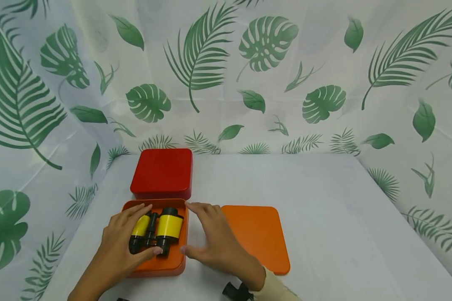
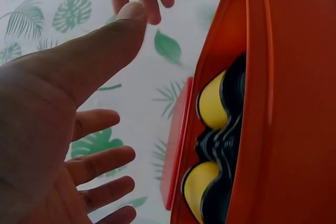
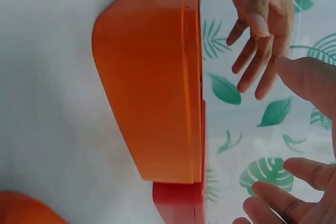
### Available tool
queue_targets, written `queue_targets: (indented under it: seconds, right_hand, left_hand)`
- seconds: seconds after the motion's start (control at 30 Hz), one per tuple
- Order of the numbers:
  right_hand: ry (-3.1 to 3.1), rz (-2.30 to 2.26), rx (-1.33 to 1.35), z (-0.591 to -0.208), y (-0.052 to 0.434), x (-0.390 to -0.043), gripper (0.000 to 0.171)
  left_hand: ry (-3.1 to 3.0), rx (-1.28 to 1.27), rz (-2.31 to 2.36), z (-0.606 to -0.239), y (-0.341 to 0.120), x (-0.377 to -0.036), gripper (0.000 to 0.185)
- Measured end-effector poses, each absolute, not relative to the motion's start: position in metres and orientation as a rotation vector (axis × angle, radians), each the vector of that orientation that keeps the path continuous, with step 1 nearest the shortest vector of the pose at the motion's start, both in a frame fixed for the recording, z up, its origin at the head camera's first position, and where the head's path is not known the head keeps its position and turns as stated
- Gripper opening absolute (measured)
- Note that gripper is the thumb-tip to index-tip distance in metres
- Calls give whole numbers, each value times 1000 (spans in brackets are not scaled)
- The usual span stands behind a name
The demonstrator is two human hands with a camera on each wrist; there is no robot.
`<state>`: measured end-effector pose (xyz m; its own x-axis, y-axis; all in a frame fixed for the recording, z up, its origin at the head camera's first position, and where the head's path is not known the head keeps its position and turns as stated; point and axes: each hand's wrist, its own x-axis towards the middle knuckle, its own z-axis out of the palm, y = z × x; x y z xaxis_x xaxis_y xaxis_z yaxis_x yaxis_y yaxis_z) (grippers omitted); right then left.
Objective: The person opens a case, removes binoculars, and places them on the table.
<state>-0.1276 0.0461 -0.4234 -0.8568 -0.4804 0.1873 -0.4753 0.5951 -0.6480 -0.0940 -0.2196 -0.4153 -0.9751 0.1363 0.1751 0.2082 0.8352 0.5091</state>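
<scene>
A pair of yellow-and-black binoculars [image 1: 169, 226] lies inside an orange box [image 1: 162, 272], whose lid is off. My left hand [image 1: 114, 246] hovers over the left side of the box with its fingers spread, overlapping part of the binoculars in the head view. At the right rim, my right hand [image 1: 220, 240] is held with thumb and fingers apart. Both wrist views show air between the fingers and the box, and neither hand holds anything. In the left wrist view the yellow barrels [image 2: 213, 103] rest below the box rim.
Behind the orange box stands a red box [image 1: 163, 172], close against it. An orange lid [image 1: 256, 238] lies flat on the white table to the right. A black object [image 1: 232, 291] sits partly under the right forearm at the front edge. Leaf-printed cloth surrounds the table.
</scene>
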Motion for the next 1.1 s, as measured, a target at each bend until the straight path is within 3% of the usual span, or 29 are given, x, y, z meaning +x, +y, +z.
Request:
queue_targets:
  seconds: [0.3, 1.1]
  right_hand:
    - [2818, -1014, -890, -427, 30, -130, 106]
    - [2762, -969, -827, -448, 4, -151, 111]
  left_hand:
    - [-2972, -240, -800, -419, -245, -97, 110]
    - [-3065, -274, -903, -431, -276, -117, 124]
